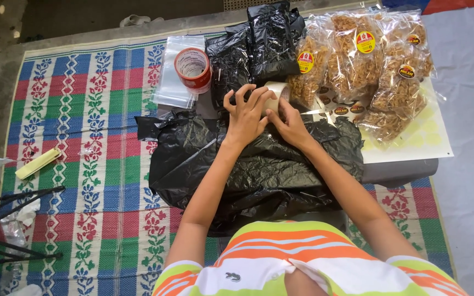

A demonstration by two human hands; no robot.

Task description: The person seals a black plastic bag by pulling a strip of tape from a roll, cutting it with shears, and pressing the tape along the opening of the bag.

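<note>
Both hands, left hand, right hand, on clear tape roll, black bag beneath

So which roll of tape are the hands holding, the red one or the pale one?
The pale roll of tape. Both the left hand and the right hand are on it, above the black plastic bag. The red roll sits untouched on clear bags.
</note>
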